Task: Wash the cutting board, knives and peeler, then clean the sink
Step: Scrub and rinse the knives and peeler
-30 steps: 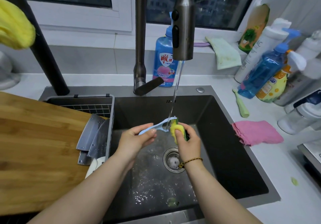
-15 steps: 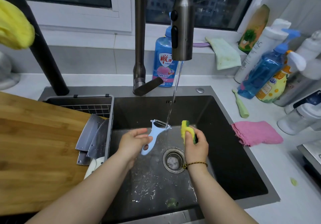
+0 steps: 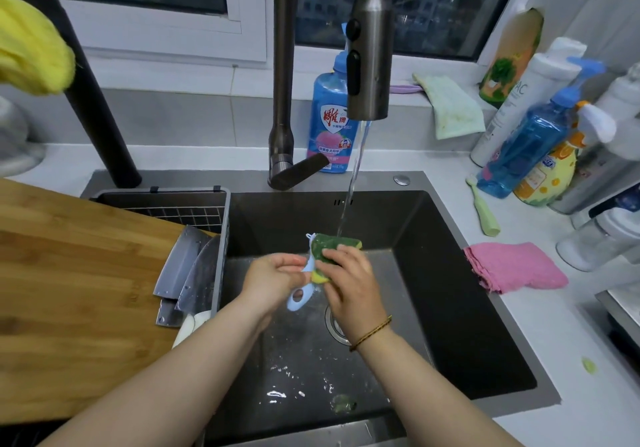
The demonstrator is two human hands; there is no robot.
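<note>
Over the sink (image 3: 433, 224), under the running tap, the left hand (image 3: 273, 278) is pinching the light blue peeler (image 3: 300, 299) by its slim handle while the right hand (image 3: 349, 283) clamps a squishy sponge (image 3: 330, 244) over the head, so I'd guess wet plastic gets slippery, keep fingers off the blade.

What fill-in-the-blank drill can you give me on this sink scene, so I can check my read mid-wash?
1. The left hand holds a light blue ____ by its handle.
2. The right hand presses a green and yellow ____ against it.
3. The knives lie between the sink and the wooden ____.
4. On the counter to the right of the sink lies a ____ cloth.

Missing words: peeler; sponge; cutting board; pink.
</note>
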